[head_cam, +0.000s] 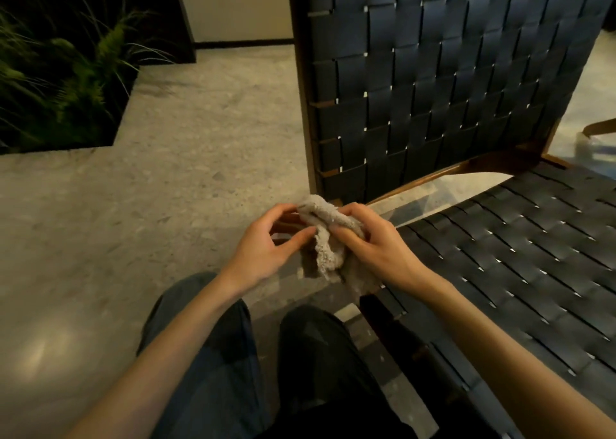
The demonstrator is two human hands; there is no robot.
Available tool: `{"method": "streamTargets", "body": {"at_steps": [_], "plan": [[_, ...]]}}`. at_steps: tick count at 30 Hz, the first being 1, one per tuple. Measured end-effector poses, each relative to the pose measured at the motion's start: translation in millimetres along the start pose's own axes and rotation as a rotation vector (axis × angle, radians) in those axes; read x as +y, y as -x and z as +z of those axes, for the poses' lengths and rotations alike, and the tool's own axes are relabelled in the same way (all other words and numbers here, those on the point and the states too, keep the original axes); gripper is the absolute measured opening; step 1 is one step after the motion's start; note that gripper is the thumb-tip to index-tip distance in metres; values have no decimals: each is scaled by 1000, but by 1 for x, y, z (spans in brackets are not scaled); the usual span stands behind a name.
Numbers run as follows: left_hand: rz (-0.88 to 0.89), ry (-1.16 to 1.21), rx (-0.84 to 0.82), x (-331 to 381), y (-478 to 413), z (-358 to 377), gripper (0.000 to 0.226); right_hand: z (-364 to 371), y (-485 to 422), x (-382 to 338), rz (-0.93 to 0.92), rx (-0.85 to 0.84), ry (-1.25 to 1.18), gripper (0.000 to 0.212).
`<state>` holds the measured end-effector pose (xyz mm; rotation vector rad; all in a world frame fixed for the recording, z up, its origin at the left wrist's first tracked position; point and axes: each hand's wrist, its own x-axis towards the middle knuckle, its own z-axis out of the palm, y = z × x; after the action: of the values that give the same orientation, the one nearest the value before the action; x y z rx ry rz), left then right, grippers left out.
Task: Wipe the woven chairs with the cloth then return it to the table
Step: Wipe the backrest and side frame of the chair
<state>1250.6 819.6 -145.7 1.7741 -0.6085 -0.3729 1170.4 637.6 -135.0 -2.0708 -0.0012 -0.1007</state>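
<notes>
Both hands pinch a crumpled grey terry cloth [325, 238] just beside the black woven-strap chair [466, 105].
Left hand [266, 243] and right hand [373, 238] hold it over the speckled stone floor [200, 138], near the seat's front edge.

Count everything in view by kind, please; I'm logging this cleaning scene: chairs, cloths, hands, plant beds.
Woven chair: 1
Cloth: 1
Hands: 2 (left hand, right hand, both holding the cloth)
Plant bed: 1
Total: 5
</notes>
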Motion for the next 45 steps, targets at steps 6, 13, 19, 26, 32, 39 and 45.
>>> {"method": "streamTargets", "body": {"at_steps": [6,13,19,26,32,39,45], "plan": [[-64,-21,57,1,-15,-24,15,21,-16,1,-9,28,-12,16],[-118,-40,116,-17,-62,-45,15,33,-63,-14,-43,206,211,30],[-225,-84,96,14,-78,-71,10,1,-82,-65,13,182,338,25],[-115,-251,100,115,-90,-128,12,-63,-98,-167,89,193,333,22],[-134,-582,320,221,-105,-170,23,-106,-129,-261,179,255,282,27],[-107,-331,345,300,-145,-200,23,-139,-160,-320,252,386,394,16],[-157,-289,316,312,-200,-184,26,-161,-190,-320,392,529,382,16]]}}
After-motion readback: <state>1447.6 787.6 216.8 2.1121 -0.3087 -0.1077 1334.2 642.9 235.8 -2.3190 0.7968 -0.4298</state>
